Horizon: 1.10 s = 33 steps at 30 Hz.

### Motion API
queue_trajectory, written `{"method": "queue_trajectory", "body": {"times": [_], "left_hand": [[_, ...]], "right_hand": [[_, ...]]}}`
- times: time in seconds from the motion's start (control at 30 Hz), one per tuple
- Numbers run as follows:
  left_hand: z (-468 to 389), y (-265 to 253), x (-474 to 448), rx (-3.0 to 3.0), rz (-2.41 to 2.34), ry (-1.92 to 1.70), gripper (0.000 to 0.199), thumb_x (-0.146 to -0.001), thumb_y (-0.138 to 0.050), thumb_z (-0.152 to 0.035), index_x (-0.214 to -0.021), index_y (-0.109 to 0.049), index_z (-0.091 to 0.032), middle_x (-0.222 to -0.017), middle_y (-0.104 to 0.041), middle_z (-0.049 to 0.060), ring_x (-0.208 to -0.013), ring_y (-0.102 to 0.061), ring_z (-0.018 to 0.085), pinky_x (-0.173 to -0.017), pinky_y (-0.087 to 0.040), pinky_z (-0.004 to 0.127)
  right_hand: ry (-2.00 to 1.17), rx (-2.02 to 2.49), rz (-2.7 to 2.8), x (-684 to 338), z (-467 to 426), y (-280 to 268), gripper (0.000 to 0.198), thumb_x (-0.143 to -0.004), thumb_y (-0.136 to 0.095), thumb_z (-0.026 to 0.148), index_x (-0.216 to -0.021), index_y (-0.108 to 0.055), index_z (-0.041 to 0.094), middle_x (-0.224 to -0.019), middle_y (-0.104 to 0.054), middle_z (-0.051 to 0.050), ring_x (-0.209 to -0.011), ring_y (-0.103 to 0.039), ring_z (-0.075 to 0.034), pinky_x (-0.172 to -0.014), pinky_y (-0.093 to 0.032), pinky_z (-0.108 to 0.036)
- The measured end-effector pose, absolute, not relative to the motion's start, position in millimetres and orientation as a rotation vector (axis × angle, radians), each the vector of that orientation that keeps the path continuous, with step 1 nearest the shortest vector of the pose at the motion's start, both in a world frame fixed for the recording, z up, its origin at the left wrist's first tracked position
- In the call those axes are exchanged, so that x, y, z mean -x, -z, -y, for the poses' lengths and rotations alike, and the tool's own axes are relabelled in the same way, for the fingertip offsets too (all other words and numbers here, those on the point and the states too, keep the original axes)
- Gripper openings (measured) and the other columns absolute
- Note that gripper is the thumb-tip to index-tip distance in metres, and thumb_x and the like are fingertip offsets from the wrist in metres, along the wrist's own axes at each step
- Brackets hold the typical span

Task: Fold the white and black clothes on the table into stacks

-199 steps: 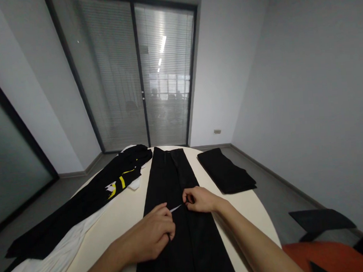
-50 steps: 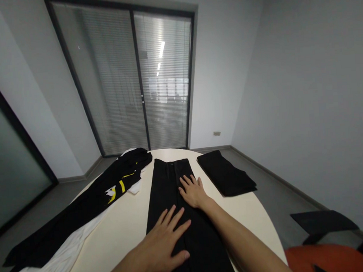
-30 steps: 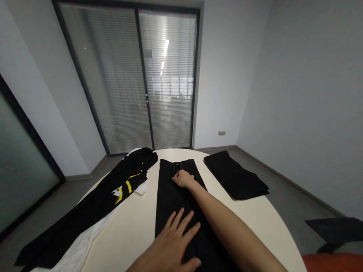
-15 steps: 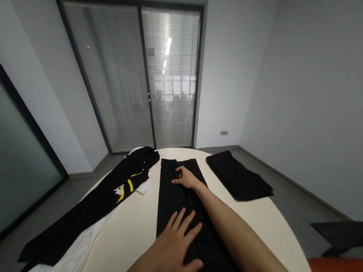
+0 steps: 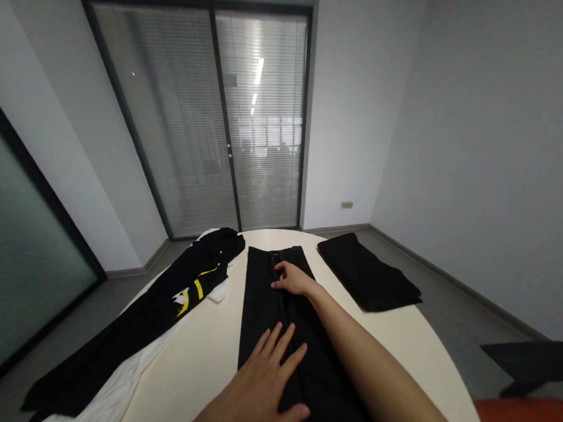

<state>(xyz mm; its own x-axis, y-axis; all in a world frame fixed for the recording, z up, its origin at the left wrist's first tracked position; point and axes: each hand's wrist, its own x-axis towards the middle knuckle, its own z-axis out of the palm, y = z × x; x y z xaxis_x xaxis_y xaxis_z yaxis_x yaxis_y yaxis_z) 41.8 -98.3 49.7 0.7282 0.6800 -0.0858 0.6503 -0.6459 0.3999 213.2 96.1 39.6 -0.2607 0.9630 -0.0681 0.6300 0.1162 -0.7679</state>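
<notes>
A pair of black trousers (image 5: pixel 259 302) lies lengthwise on the table before me, its waistband at the far end and a seam running down the middle. My left hand (image 5: pixel 269 379) rests open on the near part, palm down with fingers spread. Farther up, just below the waistband, my right hand (image 5: pixel 293 277) has curled fingers and a thumb on the fabric beside the front seam, gripping a bit of it. Part of the trousers is covered by my right forearm.
A folded black garment (image 5: pixel 368 275) lies at right on the round cream table (image 5: pixel 177 379). Along its left side stretch a black garment with yellow marks (image 5: pixel 139 324) and white cloth (image 5: pixel 97 410). A dark and orange chair (image 5: pixel 538 373) stands at lower right.
The trousers' waist opening has closed up and the front lies flatter. My right hand has curled in slightly on the fabric. My left hand stays nearly in place.
</notes>
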Motion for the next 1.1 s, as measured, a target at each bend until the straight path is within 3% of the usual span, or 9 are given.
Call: {"method": "queue_trajectory", "body": {"times": [0.1, 0.2, 0.43, 0.63, 0.73, 0.83, 1.0, 1.1], "left_hand": [[98.5, -49.7, -42.2, -2.532, -1.015, -0.107, 0.086, -0.088, -0.062, -0.05, -0.158, -0.014, -0.034, -0.165, 0.003, 0.004, -0.151, 0.001, 0.035, -0.121, -0.009, 0.06], [98.2, -49.1, -42.6, -2.533, -1.012, -0.108, 0.086, -0.088, -0.061, -0.05, -0.158, -0.014, -0.034, -0.165, 0.003, 0.004, -0.151, 0.001, 0.035, -0.121, -0.009, 0.06], [98.5, -47.0, -42.4, -2.536, -1.011, -0.114, 0.087, -0.088, -0.062, -0.05, -0.158, -0.013, -0.035, -0.165, 0.004, 0.004, -0.151, 0.002, 0.034, -0.122, -0.009, 0.059], [94.5, -44.8, -41.3, -2.496, -1.097, -0.179, 0.075, -0.093, -0.054, -0.045, -0.158, -0.018, -0.03, -0.166, -0.006, 0.005, -0.152, -0.012, 0.029, -0.123, -0.018, 0.051], [91.5, -43.2, -40.4, -2.503, -1.159, -0.279, 0.067, -0.097, -0.048, -0.043, -0.157, -0.022, -0.028, -0.165, -0.013, 0.006, -0.151, -0.017, 0.027, -0.123, -0.021, 0.05], [90.5, -43.9, -40.1, -2.527, -1.132, -0.227, 0.071, -0.095, -0.051, -0.045, -0.157, -0.022, -0.028, -0.165, -0.013, 0.005, -0.152, -0.013, 0.027, -0.123, -0.015, 0.052], [91.2, -44.4, -40.0, -2.539, -1.053, -0.163, 0.076, -0.093, -0.054, -0.046, -0.158, -0.017, -0.031, -0.166, -0.009, 0.005, -0.152, -0.01, 0.027, -0.124, -0.009, 0.053], [91.2, -41.2, -39.8, -2.545, -1.106, -0.179, 0.081, -0.09, -0.058, -0.05, -0.158, -0.015, -0.035, -0.166, 0.002, 0.004, -0.152, 0.0, 0.033, -0.122, -0.007, 0.058]], "right_hand": [[-1.052, 1.528, 1.932, -212.7, -95.5, -41.2, 0.074, -0.071, -0.082, 0.016, -0.135, -0.046, 0.011, -0.08, -0.065, 0.003, -0.067, -0.059, -0.011, -0.065, -0.045, -0.022], [-1.05, 1.532, 1.933, -212.6, -95.4, -41.3, 0.079, -0.063, -0.086, 0.012, -0.134, -0.05, 0.014, -0.092, -0.066, 0.001, -0.073, -0.061, -0.011, -0.067, -0.046, -0.021], [-0.918, 1.582, 1.971, -217.9, -99.6, -35.6, 0.073, -0.061, -0.089, 0.023, -0.126, -0.059, 0.013, -0.104, -0.066, -0.007, -0.091, -0.063, -0.02, -0.082, -0.047, -0.03], [-0.868, 1.487, 2.034, -218.6, -102.2, -36.0, 0.067, -0.059, -0.086, 0.011, -0.122, -0.063, 0.018, -0.106, -0.067, -0.004, -0.093, -0.063, -0.017, -0.084, -0.047, -0.027], [-0.806, 1.453, 2.04, -217.3, -99.6, -37.1, 0.06, -0.065, -0.083, 0.014, -0.122, -0.063, 0.019, -0.105, -0.067, -0.003, -0.096, -0.063, -0.017, -0.088, -0.046, -0.028], [-0.765, 1.461, 2.01, -215.8, -96.6, -37.0, 0.052, -0.075, -0.076, 0.016, -0.124, -0.061, 0.017, -0.108, -0.067, -0.006, -0.095, -0.063, -0.018, -0.088, -0.046, -0.03], [-0.729, 1.306, 2.039, -211.0, -93.9, -34.2, 0.055, -0.074, -0.063, 0.001, -0.124, -0.062, 0.021, -0.12, -0.065, -0.004, -0.084, -0.062, -0.012, -0.085, -0.049, -0.026], [-0.527, 1.391, 2.128, -208.5, -91.1, -31.2, 0.045, -0.081, -0.061, 0.011, -0.125, -0.064, 0.022, -0.125, -0.063, -0.007, -0.105, -0.059, -0.02, -0.096, -0.044, -0.033]]}}
